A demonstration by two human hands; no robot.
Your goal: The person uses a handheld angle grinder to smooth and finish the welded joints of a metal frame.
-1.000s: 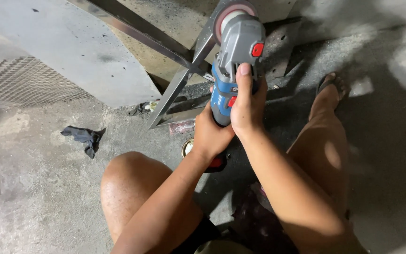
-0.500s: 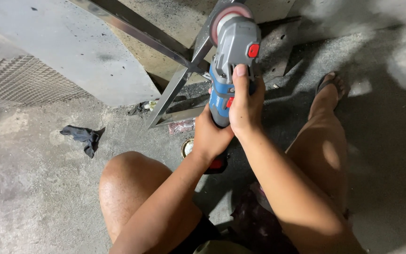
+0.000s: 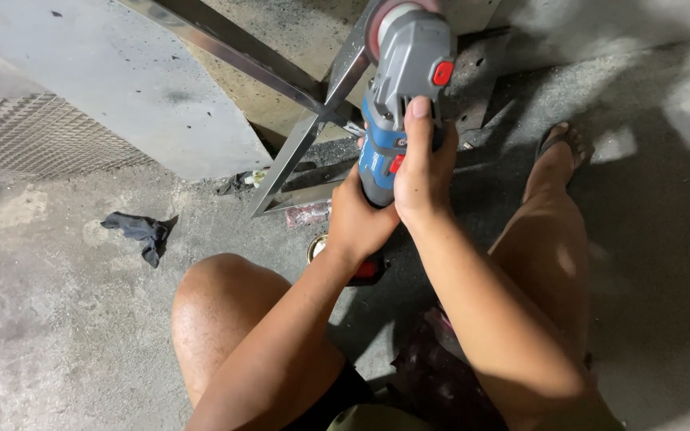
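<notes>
Both the left hand (image 3: 361,219) and right hand (image 3: 421,172) were clamped on the grinder (image 3: 405,88) over the frame (image 3: 297,152), top centre.

Angle grinder (image 3: 401,96) held over the metal frame (image 3: 305,136) on the floor (image 3: 57,319); rag (image 3: 139,233) lies left, sandalled foot (image 3: 561,148) right.

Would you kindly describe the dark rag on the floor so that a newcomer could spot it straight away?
Start at the metal mesh panel lying at the far left on the concrete floor. Just below its lower right corner, left of the person's bare knee, lies the dark rag. It is the only soft, crumpled thing there, apart from the hard steel bars and the angle grinder.
</notes>
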